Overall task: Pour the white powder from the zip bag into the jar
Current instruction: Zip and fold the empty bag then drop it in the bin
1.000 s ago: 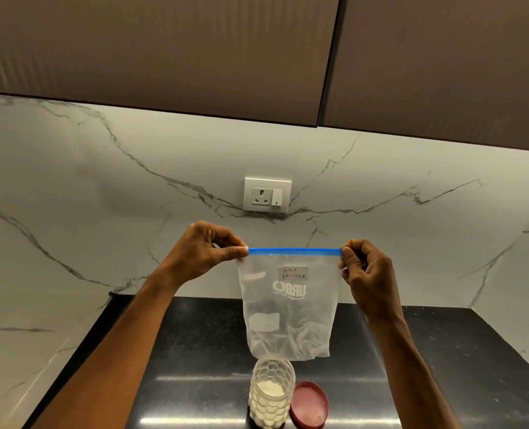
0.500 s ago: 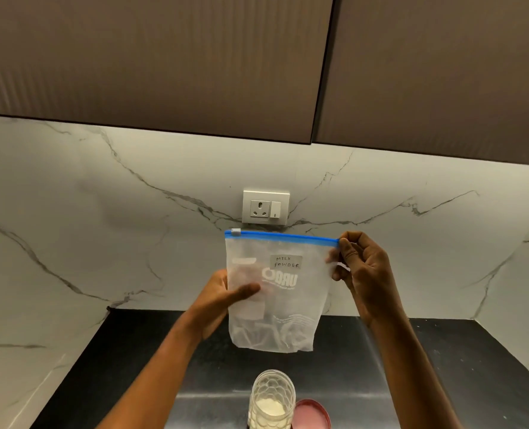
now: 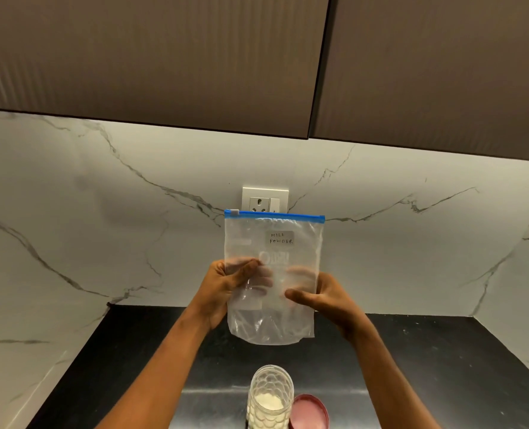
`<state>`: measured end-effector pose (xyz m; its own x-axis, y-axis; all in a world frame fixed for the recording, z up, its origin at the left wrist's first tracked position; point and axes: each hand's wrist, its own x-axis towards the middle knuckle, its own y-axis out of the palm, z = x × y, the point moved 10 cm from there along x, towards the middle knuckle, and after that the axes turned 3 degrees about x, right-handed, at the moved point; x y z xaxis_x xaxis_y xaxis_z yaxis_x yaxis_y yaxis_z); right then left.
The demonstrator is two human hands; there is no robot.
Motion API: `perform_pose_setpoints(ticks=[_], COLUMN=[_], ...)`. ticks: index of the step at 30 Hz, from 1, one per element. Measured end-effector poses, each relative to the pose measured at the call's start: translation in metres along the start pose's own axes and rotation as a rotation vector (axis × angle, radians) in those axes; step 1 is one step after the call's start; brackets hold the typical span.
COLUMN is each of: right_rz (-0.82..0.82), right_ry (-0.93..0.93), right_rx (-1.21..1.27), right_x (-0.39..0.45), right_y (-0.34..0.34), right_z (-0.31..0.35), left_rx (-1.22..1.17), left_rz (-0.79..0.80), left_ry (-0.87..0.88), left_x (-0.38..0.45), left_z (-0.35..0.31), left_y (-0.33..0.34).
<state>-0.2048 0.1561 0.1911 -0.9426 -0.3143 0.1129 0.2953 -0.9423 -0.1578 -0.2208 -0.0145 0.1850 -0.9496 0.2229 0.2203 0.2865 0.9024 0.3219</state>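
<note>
We hold the zip bag (image 3: 274,274) upright at frame centre, left hand (image 3: 226,289) and right hand (image 3: 325,300) gripping its sides, thumbs in front, fingers curled behind, above the jar (image 3: 271,397).

Two brown cabinet doors (image 3: 152,57) fill the top of the frame, with a thin dark gap between them right of the middle. Below them runs a white marble wall (image 3: 71,227) with grey veins. A white wall socket (image 3: 264,199) sits on it at the centre (its lower part is hidden). The black countertop (image 3: 442,360) covers the lower part of the frame and reflects light near the bottom centre.
</note>
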Motion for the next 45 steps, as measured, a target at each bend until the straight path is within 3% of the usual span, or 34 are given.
perform_pose_setpoints(ticks=[10,22,29,39,42,45], right_rz=[-0.026,0.012,-0.002,0.108,0.05,0.092], right_ry=[-0.049,-0.031,-0.028,-0.1,-0.137,-0.144], right_rx=[0.052,0.177,0.506,0.56,0.616,0.703], right_x=[0.005,0.003,0.003,0.0,0.002,0.005], right_y=[-0.005,-0.011,-0.019,-0.013,-0.016,-0.01], right_z=[-0.006,-0.013,-0.021,-0.014,-0.019,-0.018], left_rx=[0.34,0.363,0.223,-0.007,-0.134,-0.181], left_rz=[0.034,0.095,0.122,0.219,0.176,0.118], left_ry=[-0.075,-0.049,0.009,-0.04,-0.044,-0.051], left_x=[0.0,-0.006,-0.01,-0.019,-0.02,-0.016], left_z=[-0.001,-0.006,-0.011,0.0,0.005,0.02], left_y=[-0.017,-0.02,-0.021,-0.019,-0.021,-0.028])
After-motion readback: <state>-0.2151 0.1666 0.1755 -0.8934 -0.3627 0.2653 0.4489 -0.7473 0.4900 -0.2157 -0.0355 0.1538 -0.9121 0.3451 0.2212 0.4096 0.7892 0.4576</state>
